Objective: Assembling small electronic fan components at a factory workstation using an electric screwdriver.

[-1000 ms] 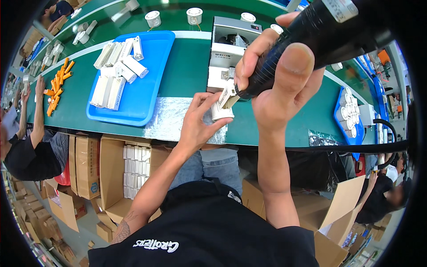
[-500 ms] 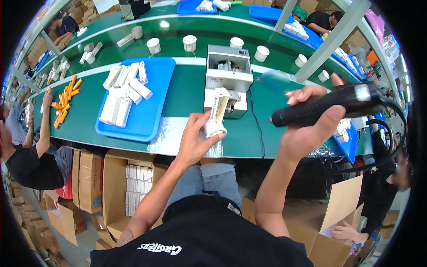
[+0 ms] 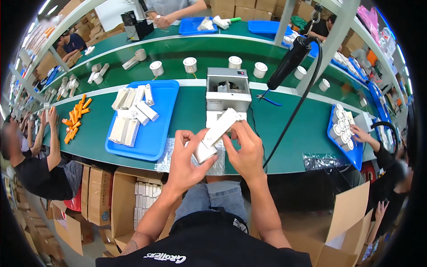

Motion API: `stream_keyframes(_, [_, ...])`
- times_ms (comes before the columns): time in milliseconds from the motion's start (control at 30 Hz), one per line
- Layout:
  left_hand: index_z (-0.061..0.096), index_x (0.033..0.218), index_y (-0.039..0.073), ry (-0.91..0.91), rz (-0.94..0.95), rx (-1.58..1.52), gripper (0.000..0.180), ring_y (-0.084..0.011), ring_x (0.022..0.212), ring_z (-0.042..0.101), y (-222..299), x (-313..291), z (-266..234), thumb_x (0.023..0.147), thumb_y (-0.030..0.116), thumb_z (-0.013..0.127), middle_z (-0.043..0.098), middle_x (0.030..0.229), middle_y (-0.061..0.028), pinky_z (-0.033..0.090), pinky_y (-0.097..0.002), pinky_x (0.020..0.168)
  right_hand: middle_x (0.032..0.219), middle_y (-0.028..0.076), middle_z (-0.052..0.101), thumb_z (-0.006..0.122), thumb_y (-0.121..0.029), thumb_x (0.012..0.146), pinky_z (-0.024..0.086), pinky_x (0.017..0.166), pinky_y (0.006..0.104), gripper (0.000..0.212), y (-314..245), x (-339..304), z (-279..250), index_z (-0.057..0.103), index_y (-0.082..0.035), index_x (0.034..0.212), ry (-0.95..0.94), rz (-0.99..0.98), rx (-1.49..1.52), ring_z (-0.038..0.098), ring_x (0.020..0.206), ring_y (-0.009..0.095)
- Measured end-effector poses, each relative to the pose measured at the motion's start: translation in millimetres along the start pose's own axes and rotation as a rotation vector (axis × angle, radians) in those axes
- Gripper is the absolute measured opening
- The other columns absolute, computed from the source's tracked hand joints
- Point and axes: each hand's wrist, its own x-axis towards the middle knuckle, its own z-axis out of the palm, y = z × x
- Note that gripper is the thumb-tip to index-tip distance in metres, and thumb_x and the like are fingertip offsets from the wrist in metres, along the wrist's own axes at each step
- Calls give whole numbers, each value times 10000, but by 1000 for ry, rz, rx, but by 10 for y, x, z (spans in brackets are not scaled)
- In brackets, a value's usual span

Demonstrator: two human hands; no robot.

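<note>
A white plastic housing (image 3: 219, 129), a long handle with a round cup-like end, is held tilted above the near edge of the bench. My left hand (image 3: 186, 162) has its fingers closed around the round lower end. Toward the upper end of the handle, my right hand (image 3: 247, 151) pinches the same housing with thumb and fingers. Just behind it stands a grey and white box-shaped machine (image 3: 228, 91) with an open top, its front partly covered by the housing. A black electric screwdriver (image 3: 289, 62) hangs on its cable to the right, out of my hands.
On the left, a blue tray (image 3: 155, 147) holds white handle parts, beside orange pieces (image 3: 76, 118). White round cups (image 3: 190, 65) line the green conveyor. Blue-handled pliers (image 3: 270, 101) lie behind the dangling cable (image 3: 291, 120). Co-workers sit at both sides; one touches a blue tray (image 3: 356, 161) of cups.
My right hand has let go of the electric screwdriver, which now hangs up right, and has taken hold of the housing. The housing has turned over and tilted. Another person's arms appear across the bench.
</note>
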Motion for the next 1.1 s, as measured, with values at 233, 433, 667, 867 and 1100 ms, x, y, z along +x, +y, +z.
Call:
stream_keyframes(233, [649,1447,69,73,-155,-54,689,-231,1149,559,-197,-59,-2,810,121,905,499,1229,-113,500,-354,1046,1138,151,606,694,78,958,609,825,313,102,-40,-216,167,632,46,1032,47,86,206,683,956,223])
stream_keyframes(433, [502,1528,-54,20,-370,-828,745,-210,1302,578,-330,82,-55,903,99,878,484,1317,-70,509,-379,1125,1026,117,651,679,89,975,584,847,297,111,-52,-516,381,637,32,1060,-123,197,411,694,923,185])
stream_keyframes(667, [507,1540,-14,-40,-390,-792,705,-197,1265,632,-782,537,-517,936,144,835,648,1360,-101,516,-368,1087,897,73,652,641,42,1028,528,716,258,157,237,-828,420,573,27,1169,43,355,323,645,778,108])
stream_keyframes(867, [598,1478,0,30,-201,-238,658,-180,1094,699,-1745,1896,-1142,926,237,866,728,1230,-93,573,-330,955,764,50,627,662,20,982,466,581,271,89,419,-1120,596,622,-2,1059,-31,303,61,592,629,117])
stream_keyframes(1100, [713,1318,7,-149,-450,-112,595,-180,977,708,-3264,3168,-1170,971,484,797,754,1123,-105,580,-320,851,688,67,592,723,19,875,430,487,340,95,420,-1005,801,695,-23,955,18,115,-200,557,515,220])
